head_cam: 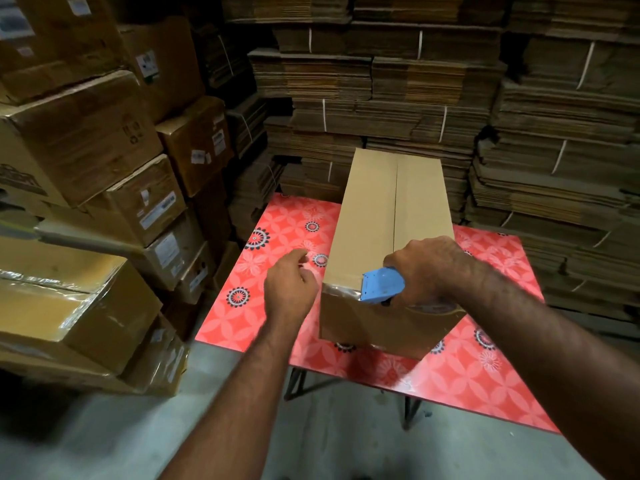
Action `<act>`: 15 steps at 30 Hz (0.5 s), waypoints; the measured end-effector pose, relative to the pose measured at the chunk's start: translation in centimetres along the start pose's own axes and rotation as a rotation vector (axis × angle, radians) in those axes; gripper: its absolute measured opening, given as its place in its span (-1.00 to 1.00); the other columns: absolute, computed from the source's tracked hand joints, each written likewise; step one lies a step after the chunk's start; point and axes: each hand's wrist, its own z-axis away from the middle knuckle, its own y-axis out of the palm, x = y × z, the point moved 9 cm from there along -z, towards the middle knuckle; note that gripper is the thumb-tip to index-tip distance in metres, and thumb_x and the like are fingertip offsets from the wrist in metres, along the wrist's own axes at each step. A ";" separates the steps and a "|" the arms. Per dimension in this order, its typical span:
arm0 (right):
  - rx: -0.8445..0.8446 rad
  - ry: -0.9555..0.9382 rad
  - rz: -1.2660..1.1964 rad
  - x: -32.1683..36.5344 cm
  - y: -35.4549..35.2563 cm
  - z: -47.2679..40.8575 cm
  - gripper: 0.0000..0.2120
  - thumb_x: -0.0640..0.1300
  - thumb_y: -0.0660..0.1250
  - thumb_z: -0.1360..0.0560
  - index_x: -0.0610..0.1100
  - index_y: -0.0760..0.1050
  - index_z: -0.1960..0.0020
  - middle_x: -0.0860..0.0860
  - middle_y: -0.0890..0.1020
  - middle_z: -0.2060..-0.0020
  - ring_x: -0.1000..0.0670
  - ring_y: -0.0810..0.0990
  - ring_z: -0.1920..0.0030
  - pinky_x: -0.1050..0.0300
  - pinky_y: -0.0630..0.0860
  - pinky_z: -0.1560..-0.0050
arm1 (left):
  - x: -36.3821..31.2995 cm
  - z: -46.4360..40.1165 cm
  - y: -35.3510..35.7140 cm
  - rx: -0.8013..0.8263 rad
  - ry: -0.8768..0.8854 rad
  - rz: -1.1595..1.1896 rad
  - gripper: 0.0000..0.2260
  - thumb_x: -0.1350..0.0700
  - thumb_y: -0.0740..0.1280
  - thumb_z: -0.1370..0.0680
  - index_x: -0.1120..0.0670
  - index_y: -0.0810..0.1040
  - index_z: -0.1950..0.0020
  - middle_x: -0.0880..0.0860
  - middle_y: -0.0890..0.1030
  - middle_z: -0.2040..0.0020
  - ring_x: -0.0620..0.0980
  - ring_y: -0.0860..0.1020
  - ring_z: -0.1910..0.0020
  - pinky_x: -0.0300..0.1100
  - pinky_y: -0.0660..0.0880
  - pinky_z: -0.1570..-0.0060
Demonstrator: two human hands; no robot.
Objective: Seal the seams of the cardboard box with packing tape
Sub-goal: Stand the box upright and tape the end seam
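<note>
A long brown cardboard box [374, 216] lies on the red patterned table [277, 237], its closed top flaps meeting in a centre seam that runs away from me. My right hand [429, 265] grips a blue tape dispenser [381, 284] at the box's near top edge. Clear tape [341, 289] shines along that near edge and down the front face. My left hand [289, 285] hovers just left of the box's near corner, fingers loosely extended, holding nothing.
Stacked sealed cartons [86, 140] fill the left side, close to the table. Bundles of flat cardboard [398, 81] are piled high behind and to the right. The table stands on thin metal legs [298, 382] over grey concrete floor [121, 445].
</note>
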 end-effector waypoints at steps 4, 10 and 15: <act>0.066 0.020 -0.018 0.1 -0.1 -0.2 -0.48 0.43 0.30 -0.31 0.13 0.49 -0.12 0.10 0.60 0.13 -0.03 0.60 0.11 0.05 0.51 0.16 | -3.1 2.8 2.3 0.191 0.289 0.065 -0.45 0.25 0.15 -0.37 0.18 0.57 -0.36 0.15 0.65 -0.24 0.09 0.64 -0.16 -0.16 0.51 -0.25; 0.092 0.047 0.008 0.3 0.0 0.1 -0.52 0.35 0.28 -0.36 0.12 0.46 -0.18 0.06 0.60 0.08 -0.07 0.59 0.09 0.03 0.52 0.11 | -1.4 6.9 5.2 0.268 0.406 -0.012 -0.16 0.33 0.18 -0.28 0.22 0.15 -0.60 0.10 0.17 -0.60 0.03 0.09 -0.61 -0.13 0.03 -0.57; 0.102 0.053 0.070 0.6 0.1 -0.1 -0.39 0.39 0.27 -0.39 0.11 0.39 -0.34 0.03 0.61 -0.02 -0.10 0.61 0.02 -0.01 0.54 0.07 | -3.4 6.3 4.8 0.193 0.641 -0.491 -0.32 0.12 0.29 -0.30 0.25 0.44 -0.44 0.17 0.46 -0.46 0.13 0.37 -0.49 0.22 0.04 -0.53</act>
